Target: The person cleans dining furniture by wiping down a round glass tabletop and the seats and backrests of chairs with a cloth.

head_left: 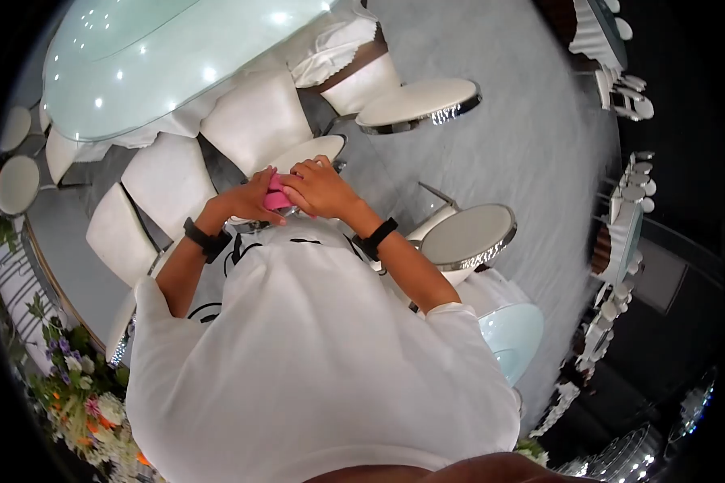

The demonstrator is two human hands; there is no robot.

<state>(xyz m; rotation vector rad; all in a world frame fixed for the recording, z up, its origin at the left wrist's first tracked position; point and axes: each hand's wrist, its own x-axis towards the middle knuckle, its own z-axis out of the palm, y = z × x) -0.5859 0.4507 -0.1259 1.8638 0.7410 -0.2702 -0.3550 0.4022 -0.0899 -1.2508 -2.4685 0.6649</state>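
Note:
In front of my waist, both hands close around a bright pink item (pixel 277 199), perhaps a folded cloth; the fingers hide much of it. My left hand (pixel 248 200) grips its left side. From the right, my right hand (pixel 321 188) presses on it with bent fingers. Just beyond the hands is the round white top of a chair back (pixel 314 150) with a shiny metal rim. Each wrist wears a black band.
A large glass-topped table (pixel 161 72) with a white cloth stands ahead to the left, white chairs (pixel 169 181) along it. More round-backed chairs (pixel 469 235) stand at right on the grey floor (pixel 524 161). Flowers (pixel 80 394) are at lower left.

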